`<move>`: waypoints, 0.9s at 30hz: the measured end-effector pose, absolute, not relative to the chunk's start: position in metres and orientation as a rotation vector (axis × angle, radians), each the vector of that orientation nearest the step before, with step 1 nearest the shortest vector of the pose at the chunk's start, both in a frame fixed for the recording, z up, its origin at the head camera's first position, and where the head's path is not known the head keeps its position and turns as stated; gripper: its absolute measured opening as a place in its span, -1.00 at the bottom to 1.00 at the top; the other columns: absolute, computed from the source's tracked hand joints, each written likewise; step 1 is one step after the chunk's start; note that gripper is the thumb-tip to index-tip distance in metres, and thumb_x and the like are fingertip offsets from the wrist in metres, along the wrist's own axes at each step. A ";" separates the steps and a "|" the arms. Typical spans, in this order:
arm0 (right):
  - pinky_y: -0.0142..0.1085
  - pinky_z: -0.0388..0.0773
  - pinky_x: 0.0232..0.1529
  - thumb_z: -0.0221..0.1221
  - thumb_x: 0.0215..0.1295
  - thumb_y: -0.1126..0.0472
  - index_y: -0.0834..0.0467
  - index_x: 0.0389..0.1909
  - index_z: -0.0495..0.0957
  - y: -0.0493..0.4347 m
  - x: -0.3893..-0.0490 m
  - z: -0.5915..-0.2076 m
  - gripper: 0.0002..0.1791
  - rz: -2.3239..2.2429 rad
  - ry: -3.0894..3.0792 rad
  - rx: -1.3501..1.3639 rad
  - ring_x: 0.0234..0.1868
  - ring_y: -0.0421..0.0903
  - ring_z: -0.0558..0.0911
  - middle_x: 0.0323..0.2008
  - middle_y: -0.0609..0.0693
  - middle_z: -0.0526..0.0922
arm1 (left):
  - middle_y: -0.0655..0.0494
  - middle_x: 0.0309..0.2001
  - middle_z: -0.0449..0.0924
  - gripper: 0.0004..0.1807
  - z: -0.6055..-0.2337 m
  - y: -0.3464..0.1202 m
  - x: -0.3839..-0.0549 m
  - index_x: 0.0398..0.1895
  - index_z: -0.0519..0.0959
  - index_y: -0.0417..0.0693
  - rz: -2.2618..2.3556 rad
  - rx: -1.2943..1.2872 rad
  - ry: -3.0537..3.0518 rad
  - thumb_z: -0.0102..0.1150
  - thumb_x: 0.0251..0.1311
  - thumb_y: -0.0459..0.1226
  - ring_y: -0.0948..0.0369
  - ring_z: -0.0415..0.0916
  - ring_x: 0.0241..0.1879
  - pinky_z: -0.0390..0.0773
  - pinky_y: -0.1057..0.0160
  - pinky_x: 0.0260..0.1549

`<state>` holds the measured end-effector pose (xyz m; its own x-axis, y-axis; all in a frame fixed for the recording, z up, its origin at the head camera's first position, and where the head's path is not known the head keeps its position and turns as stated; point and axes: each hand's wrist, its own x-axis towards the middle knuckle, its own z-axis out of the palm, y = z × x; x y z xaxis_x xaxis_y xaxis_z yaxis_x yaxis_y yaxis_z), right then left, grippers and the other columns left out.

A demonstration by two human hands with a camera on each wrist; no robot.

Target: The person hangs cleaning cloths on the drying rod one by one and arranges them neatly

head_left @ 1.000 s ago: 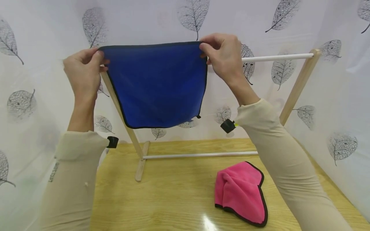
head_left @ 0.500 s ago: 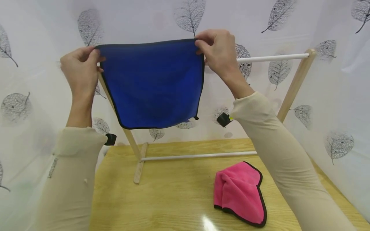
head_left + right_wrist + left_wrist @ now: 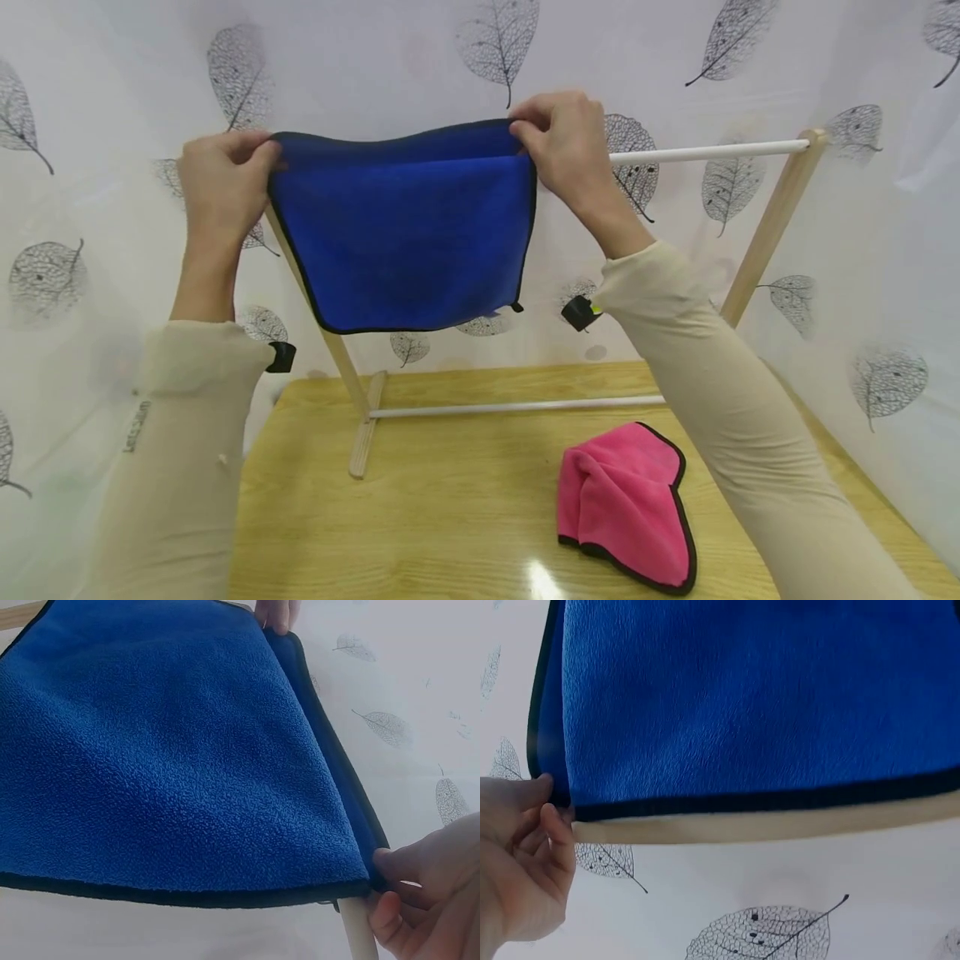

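Left hand (image 3: 225,183): pinches blue cloth (image 3: 405,242) — one corner
Right hand (image 3: 572,150): pinches another corner
White rail (image 3: 712,152): just beside right grip
Pink cloth (image 3: 626,504): below right grip

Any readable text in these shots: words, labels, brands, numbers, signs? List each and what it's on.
"Lets…" on the left sleeve, running sideways; remaining letters too small and blurred to read.
No other text seen on the blue cloth, pink cloth or rack.
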<state>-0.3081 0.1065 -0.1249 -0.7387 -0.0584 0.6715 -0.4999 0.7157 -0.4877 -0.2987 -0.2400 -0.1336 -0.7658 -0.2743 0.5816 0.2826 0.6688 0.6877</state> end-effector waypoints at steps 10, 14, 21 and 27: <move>-0.30 0.62 0.08 0.26 0.45 0.28 0.21 0.23 0.64 0.110 -0.307 -0.121 -0.63 0.874 -2.352 0.419 0.05 -0.04 0.73 0.07 0.11 0.74 | -0.06 0.22 0.63 -0.57 -0.133 -0.247 -0.299 0.30 0.64 0.00 -0.861 -0.122 -2.349 0.10 0.47 -0.10 0.21 0.57 0.18 0.47 0.39 0.14; -0.30 0.62 0.09 0.30 0.40 0.28 0.18 0.34 0.54 0.111 -0.307 -0.121 -0.50 0.896 -2.388 0.400 0.06 -0.03 0.72 0.14 0.11 0.70 | 0.00 0.35 0.54 -0.49 -0.135 -0.250 -0.298 0.46 0.49 0.10 -0.892 -0.174 -2.376 0.09 0.47 -0.20 0.15 0.57 0.22 0.52 0.37 0.10; -0.31 0.61 -0.01 0.24 0.45 0.31 0.24 0.17 0.64 0.110 -0.305 -0.126 -0.68 0.854 -2.357 0.453 -0.05 -0.04 0.70 0.00 0.13 0.74 | 0.08 0.18 0.65 -0.67 -0.142 -0.255 -0.300 0.22 0.63 -0.06 -0.893 -0.215 -2.340 0.13 0.47 -0.23 0.39 0.53 -0.04 0.41 0.43 -0.06; -0.30 0.56 -0.09 0.12 0.51 0.28 0.22 0.10 0.71 0.111 -0.302 -0.129 -0.71 0.755 -2.405 0.551 -0.10 -0.03 0.70 -0.07 0.13 0.78 | 0.24 -0.15 0.70 -0.64 -0.144 -0.257 -0.298 0.05 0.74 -0.12 -0.794 -0.269 -2.370 -0.03 0.40 -0.30 0.28 0.41 -0.27 0.33 0.37 -0.34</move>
<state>-0.3016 0.1115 -0.1286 -0.7623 -0.2118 0.6116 -0.5234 0.7577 -0.3899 -0.2978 -0.2567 -0.1436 -0.7884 -0.0027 0.6152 0.3683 0.7989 0.4755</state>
